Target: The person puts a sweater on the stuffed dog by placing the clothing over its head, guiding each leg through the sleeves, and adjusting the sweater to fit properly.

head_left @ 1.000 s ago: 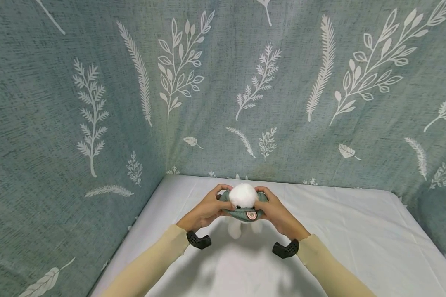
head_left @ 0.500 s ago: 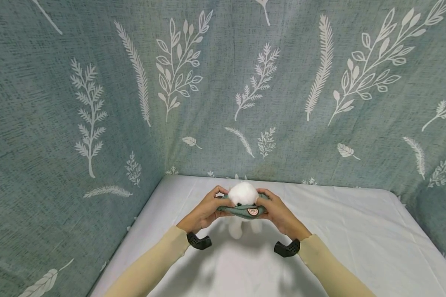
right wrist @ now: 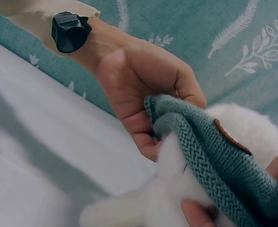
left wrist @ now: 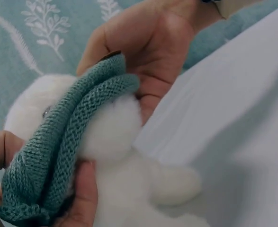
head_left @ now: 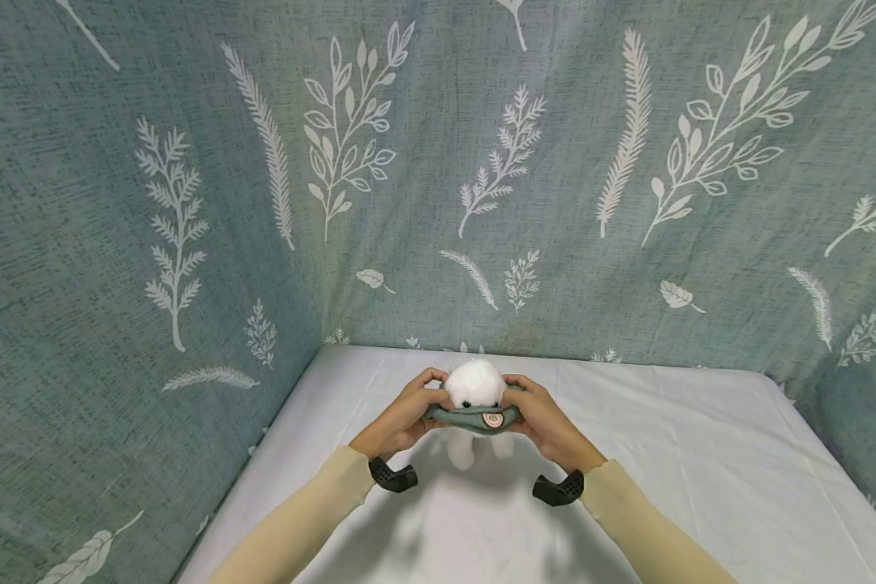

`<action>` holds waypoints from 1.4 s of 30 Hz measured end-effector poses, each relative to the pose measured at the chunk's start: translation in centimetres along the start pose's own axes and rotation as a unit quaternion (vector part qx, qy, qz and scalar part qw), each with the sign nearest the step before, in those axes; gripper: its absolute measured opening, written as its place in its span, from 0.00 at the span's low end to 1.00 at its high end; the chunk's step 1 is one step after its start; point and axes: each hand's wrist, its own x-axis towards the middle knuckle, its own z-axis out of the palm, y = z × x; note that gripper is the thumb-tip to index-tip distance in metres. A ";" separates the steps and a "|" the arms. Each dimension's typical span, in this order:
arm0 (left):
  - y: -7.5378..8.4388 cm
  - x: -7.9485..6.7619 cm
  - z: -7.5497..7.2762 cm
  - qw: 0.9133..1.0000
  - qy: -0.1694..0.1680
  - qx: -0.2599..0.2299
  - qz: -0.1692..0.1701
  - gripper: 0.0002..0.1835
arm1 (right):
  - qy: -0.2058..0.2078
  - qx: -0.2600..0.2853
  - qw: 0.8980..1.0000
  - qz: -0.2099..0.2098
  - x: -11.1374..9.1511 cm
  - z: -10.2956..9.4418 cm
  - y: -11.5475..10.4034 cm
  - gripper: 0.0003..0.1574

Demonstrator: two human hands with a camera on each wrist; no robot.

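Note:
A white plush toy with dark eyes is upright on the white-covered table, its short legs showing below. A teal knitted garment with a round pink patch is stretched round its head, just below the eyes. My left hand grips the knit at the left side of the head, thumb in front. On the opposite side my right hand holds its other end the same way. In the left wrist view the knitted garment lies in two rolled folds across the face. The right wrist view shows the plush body under the folds.
The white cloth covers the table, with arm shadows on it. A green-grey curtain with white leaf prints stands behind and on the left. Black camera mounts sit at both wrists, below cream sleeves.
Both thumbs have shifted slightly outward, so more of the eyes shows. The knit's front edge has moved a little across the face. Both hands keep their hold.

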 end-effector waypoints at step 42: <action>-0.5 -0.7 -0.1 0.998 -0.005 -0.048 -0.032 0.35 | 0.014 0.012 1.000 -0.015 0.0 0.7 0.9 0.37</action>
